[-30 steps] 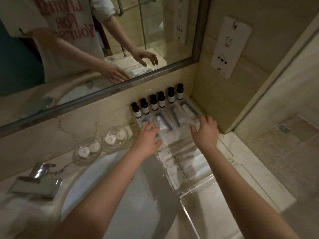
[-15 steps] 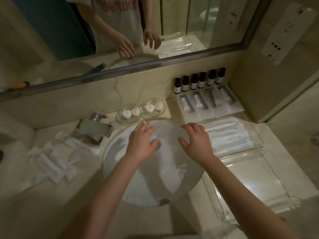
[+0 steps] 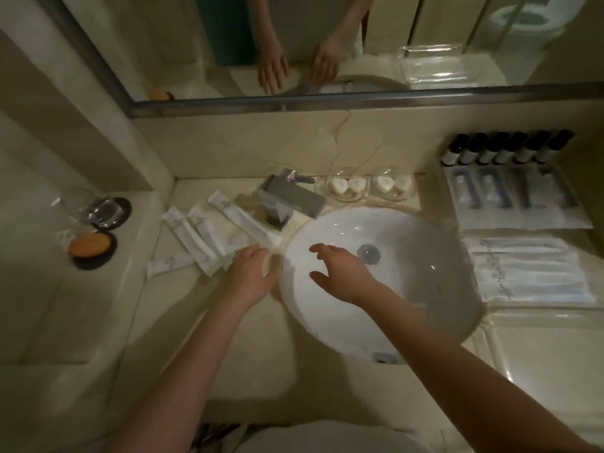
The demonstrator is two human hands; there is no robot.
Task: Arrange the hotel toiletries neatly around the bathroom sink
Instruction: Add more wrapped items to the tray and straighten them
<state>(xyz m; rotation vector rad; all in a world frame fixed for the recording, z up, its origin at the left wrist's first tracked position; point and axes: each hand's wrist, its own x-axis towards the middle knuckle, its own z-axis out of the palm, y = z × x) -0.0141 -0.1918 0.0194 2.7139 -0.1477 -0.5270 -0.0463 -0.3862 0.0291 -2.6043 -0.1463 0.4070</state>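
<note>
The bare left forearm [image 3: 183,371] rises from the lower edge and angles up and to the right. The left hand [image 3: 251,276] at its end lies palm down, wrist nearly straight, fingers stretched forward and close together; their tips are blurred. The bare right forearm [image 3: 457,371] comes in from the lower right corner and slants up and to the left. The right hand [image 3: 343,276] is palm down, fingers spread and loosely curved, thumb apart below them, holding nothing. The two hands are just beside each other, not touching.
</note>
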